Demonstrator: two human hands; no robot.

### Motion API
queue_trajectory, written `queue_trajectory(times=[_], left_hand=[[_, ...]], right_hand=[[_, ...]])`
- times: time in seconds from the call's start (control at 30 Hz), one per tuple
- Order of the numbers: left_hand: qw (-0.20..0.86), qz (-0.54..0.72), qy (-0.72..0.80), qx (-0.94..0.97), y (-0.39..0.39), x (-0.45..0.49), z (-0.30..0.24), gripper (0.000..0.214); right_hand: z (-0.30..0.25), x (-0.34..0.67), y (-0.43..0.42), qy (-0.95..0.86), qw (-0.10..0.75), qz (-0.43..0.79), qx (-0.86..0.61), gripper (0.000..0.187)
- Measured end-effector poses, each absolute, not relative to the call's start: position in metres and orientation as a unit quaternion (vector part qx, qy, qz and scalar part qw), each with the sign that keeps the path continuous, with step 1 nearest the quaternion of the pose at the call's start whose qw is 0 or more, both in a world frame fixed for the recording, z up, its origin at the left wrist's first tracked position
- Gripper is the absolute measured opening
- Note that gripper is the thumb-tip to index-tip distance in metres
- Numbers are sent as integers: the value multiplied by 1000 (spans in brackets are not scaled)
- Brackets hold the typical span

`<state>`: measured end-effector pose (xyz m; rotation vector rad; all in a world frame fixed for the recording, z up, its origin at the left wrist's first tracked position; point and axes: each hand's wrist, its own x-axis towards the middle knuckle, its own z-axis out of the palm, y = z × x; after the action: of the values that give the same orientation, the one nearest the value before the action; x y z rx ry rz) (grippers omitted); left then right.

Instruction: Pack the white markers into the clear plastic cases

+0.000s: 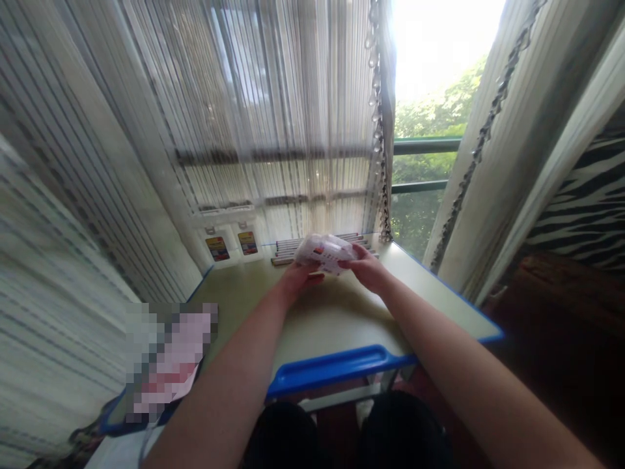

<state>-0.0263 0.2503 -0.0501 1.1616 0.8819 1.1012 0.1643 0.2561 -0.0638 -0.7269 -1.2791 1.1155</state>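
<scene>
A crinkled, see-through plastic package (pixel 325 253) with pink-and-red print is held up over the desk between my two hands. My left hand (pixel 299 277) supports its left end from below, fingers curled under it. At the right end, the thumb and fingers of my right hand (pixel 365 266) pinch the package. What is inside the package is too blurred to make out. Just behind it, several slim pens or markers (pixel 283 253) lie side by side, partly hidden by the package.
The pale desk (pixel 439 293) has a blue edge and a blue front tray (pixel 332 368). Two clear plastic cases (pixel 229 246) with colourful labels stand at the back left. A blurred-out pink item (pixel 180 352) lies at the left. Curtains (pixel 293 117) hang close behind the desk.
</scene>
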Motion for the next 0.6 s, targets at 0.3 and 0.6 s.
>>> queue_trajectory(times=[0.3,0.6], left_hand=[[579,519,358,516,247,-35,-41,57],[611,523,254,536,238,-41,-26,63]], right_hand=[[-74,144,242,-781,506,200,-308,39],[-54,137,210,-806,501,30,-313,52]])
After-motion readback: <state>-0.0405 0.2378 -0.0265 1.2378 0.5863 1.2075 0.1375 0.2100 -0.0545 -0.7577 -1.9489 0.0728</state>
